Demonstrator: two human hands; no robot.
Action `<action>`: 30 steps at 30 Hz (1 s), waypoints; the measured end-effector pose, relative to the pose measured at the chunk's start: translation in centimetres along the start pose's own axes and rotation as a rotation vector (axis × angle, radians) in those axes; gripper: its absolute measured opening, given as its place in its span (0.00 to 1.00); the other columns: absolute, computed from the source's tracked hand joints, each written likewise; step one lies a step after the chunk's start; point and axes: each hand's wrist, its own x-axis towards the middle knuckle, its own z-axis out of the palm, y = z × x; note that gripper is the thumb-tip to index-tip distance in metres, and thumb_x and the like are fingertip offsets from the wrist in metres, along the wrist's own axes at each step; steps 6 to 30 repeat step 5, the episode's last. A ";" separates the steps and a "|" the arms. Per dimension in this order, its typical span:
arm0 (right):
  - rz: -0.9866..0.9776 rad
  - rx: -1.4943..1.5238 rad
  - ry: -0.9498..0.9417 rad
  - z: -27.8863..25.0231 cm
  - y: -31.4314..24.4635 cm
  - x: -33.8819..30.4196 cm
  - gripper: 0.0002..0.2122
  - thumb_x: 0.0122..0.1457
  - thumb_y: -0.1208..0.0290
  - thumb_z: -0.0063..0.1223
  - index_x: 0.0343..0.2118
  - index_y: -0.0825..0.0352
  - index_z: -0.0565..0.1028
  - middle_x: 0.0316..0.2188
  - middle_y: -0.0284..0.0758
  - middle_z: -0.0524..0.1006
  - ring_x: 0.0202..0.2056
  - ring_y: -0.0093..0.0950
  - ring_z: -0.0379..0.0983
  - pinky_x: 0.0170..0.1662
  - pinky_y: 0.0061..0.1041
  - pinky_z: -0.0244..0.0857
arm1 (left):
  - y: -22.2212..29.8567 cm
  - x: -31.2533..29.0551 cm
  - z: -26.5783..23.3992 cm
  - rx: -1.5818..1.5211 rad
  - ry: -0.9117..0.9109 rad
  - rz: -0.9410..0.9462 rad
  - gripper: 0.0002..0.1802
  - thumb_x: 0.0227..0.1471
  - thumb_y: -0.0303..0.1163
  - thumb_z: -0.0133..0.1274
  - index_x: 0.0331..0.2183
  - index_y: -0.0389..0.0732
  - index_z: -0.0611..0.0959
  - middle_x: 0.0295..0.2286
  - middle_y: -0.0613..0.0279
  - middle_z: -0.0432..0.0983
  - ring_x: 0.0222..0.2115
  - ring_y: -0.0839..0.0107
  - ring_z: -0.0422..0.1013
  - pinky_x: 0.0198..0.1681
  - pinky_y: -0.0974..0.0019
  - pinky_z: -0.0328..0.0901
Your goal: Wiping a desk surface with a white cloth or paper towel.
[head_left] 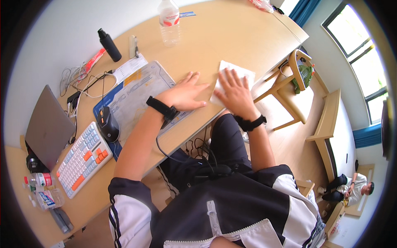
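Note:
My right hand (235,93) lies flat with its fingers spread on a white folded cloth or tissue (223,66) near the desk's front edge. Beside it on the left, my left hand (186,91) rests palm down, fingers apart and holding nothing. It is over the bare wood at the right end of a grey and blue desk mat (140,89). Each wrist carries a black band. The wooden desk (215,29) runs beneath both hands.
On the left are a black mouse (109,126), a white and orange keyboard (84,159), a laptop (49,126) and tangled cables. A clear bottle (169,29) and a black spray bottle (109,45) stand farther back. At right is a wooden chair (289,89); a person (351,188) sits beyond.

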 end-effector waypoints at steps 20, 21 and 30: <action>0.051 0.072 0.001 -2.0 4.0 -2.6 0.35 0.66 0.39 0.35 0.68 0.59 0.58 0.70 0.42 0.55 0.70 0.43 0.46 0.70 0.54 0.37 | 0.9 2.1 0.2 0.067 -0.021 0.070 0.44 0.56 0.54 0.57 0.67 0.48 0.60 0.67 0.33 0.36 0.69 0.40 0.34 0.69 0.43 0.39; 0.051 0.072 0.001 -2.0 4.0 -2.6 0.35 0.66 0.39 0.35 0.68 0.59 0.58 0.70 0.42 0.55 0.70 0.43 0.46 0.70 0.54 0.37 | 0.9 2.1 0.2 0.067 -0.021 0.070 0.44 0.56 0.54 0.57 0.67 0.48 0.60 0.67 0.33 0.36 0.69 0.40 0.34 0.69 0.43 0.39; 0.051 0.072 0.001 -2.0 4.0 -2.6 0.35 0.66 0.39 0.35 0.68 0.59 0.58 0.70 0.42 0.55 0.70 0.43 0.46 0.70 0.54 0.37 | 0.9 2.1 0.2 0.067 -0.021 0.070 0.44 0.56 0.54 0.57 0.67 0.48 0.60 0.67 0.33 0.36 0.69 0.40 0.34 0.69 0.43 0.39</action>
